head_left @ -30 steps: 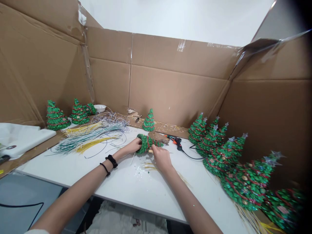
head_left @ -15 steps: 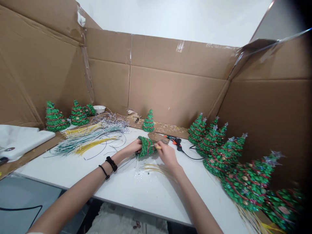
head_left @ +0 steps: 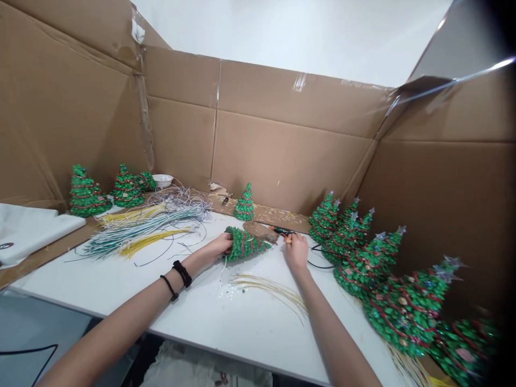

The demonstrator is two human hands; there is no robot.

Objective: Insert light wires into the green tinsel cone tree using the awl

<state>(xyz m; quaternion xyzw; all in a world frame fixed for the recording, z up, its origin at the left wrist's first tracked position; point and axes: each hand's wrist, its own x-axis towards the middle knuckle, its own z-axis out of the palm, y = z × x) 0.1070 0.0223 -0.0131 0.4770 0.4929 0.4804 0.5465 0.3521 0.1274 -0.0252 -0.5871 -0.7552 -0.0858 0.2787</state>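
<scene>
Green tree [head_left: 244, 244] (one) in left hand [head_left: 219, 247]

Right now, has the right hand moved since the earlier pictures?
Yes, the right hand moved rightward, away from the lone small green tree.

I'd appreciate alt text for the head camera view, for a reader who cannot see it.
A person's left hand holds a green decorative Christmas tree sideways over a white table, while the right hand touches a glue gun. Similar trees line the cardboard walls.
</scene>
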